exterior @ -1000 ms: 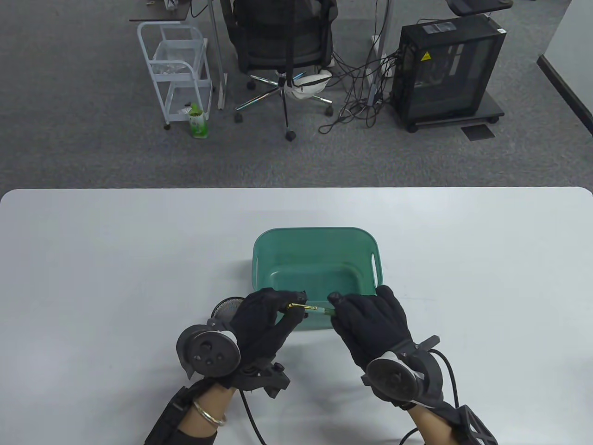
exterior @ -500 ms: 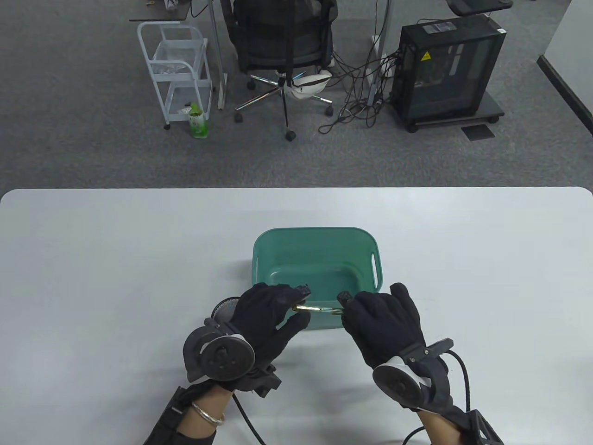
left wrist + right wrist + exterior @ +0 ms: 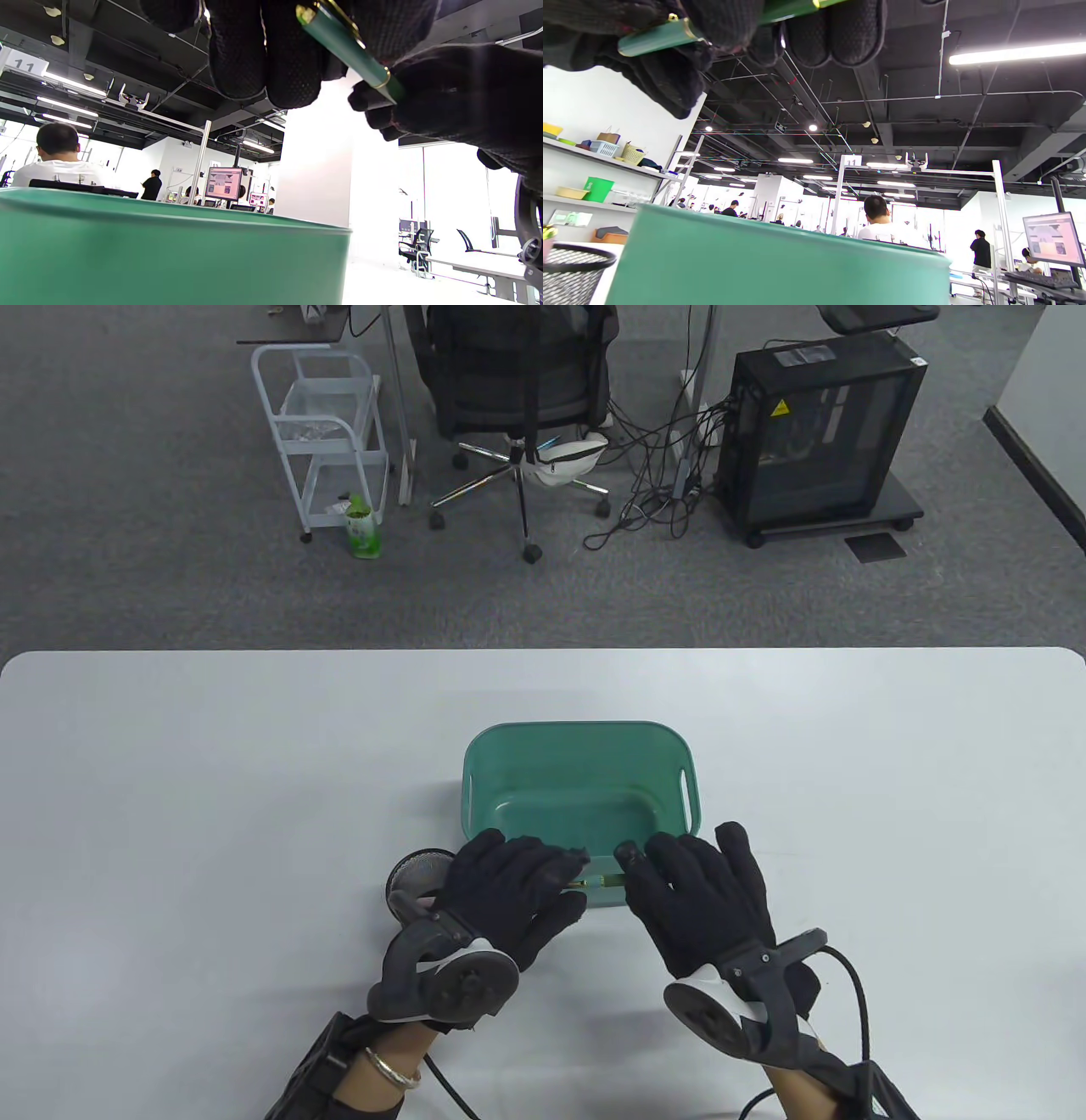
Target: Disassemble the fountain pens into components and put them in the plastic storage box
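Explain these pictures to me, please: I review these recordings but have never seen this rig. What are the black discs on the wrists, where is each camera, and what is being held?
No robot here: a person's left hand and right hand in black sensor gloves. The discs are motion trackers strapped to the backs of the hands. The large picture looks down at the white table; the other two come from cameras on each wrist, looking up past the fingers. On the table stand a green plastic storage box and, by the left hand, a black mesh pen holder. Both hands grip one green fountain pen with gold trim, one at each end, at the box's near rim.
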Motion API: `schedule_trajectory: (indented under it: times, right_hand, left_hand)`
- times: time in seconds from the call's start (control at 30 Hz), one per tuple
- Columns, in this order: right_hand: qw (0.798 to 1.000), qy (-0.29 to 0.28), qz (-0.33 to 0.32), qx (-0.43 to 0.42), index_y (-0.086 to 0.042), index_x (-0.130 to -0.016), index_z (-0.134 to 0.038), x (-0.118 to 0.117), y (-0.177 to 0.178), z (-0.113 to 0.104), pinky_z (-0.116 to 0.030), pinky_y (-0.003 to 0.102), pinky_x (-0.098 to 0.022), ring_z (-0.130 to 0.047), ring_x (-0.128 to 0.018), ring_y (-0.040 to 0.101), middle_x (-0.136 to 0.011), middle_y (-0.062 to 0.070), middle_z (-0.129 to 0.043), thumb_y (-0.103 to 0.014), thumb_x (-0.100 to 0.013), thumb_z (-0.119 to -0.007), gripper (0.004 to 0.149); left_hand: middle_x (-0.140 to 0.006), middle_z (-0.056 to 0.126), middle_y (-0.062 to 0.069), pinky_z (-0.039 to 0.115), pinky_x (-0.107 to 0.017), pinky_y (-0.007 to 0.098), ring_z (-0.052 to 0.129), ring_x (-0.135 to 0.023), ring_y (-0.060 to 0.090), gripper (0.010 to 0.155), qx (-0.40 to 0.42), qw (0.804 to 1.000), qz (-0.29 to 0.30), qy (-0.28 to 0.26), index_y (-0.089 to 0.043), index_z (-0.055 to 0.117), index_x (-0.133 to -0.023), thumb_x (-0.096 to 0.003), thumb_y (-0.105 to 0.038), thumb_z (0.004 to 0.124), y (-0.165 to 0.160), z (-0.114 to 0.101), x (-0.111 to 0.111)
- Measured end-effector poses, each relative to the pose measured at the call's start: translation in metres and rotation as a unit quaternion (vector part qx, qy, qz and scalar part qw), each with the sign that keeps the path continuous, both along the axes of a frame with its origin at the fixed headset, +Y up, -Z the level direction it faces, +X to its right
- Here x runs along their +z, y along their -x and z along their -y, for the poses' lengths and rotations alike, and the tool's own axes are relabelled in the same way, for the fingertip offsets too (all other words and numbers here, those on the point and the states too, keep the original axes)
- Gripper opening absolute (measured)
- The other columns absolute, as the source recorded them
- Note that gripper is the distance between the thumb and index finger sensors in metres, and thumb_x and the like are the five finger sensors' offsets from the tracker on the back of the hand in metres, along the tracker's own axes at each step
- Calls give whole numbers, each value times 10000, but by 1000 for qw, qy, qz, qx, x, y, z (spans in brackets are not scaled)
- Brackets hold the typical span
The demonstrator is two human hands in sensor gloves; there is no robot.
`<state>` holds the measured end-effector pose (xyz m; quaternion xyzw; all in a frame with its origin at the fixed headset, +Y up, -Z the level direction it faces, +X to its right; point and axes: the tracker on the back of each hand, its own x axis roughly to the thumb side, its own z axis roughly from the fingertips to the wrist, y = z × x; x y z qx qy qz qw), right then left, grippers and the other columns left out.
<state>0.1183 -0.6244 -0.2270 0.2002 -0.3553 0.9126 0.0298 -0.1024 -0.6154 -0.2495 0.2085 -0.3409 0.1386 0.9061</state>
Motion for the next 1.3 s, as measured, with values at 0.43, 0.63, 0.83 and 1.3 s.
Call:
schedule_trajectory:
  times: [0.43, 0.63, 0.83, 1.3]
  right_hand:
    - [999, 23, -36, -10, -321, -994, -777, 2, 1, 0, -483, 565, -816, -798, -889, 184, -997, -26, -771, -463, -571, -723, 450]
    - [998, 43, -50, -16, -325, -1015, -766, -1, -1, 0, -496, 552, -814, -813, -826, 174, -933, -18, -805, -491, -568, -719, 479]
    - [997, 53, -58, -8, -336, -976, -808, -1, 0, 1, -514, 540, -807, -817, -765, 165, -869, -23, -823, -502, -569, -693, 454]
    - [992, 79, -95, -27, -306, -945, -832, -4, -3, -2, -495, 544, -818, -803, -814, 148, -893, -63, -813, -465, -564, -708, 431]
  left_hand:
    - [-789, 993, -1, 617, -773, 537, 953, -764, 269, 469, -11, 999, 36, 14, -98, 868, -956, -669, -434, 709, -1, 3, -2]
    - [-790, 993, -3, 614, -775, 537, 953, -765, 265, 468, -7, 999, 45, 7, -102, 868, -955, -668, -436, 710, -2, 4, -1]
    - [-790, 994, -6, 612, -777, 535, 953, -767, 263, 467, -10, 999, 52, 11, -107, 868, -955, -666, -438, 708, -2, 5, -1]
    - [-656, 990, -49, 641, -749, 512, 973, -667, 211, 475, 8, 995, 90, 50, -86, 901, -908, -670, -436, 685, 4, 5, -8]
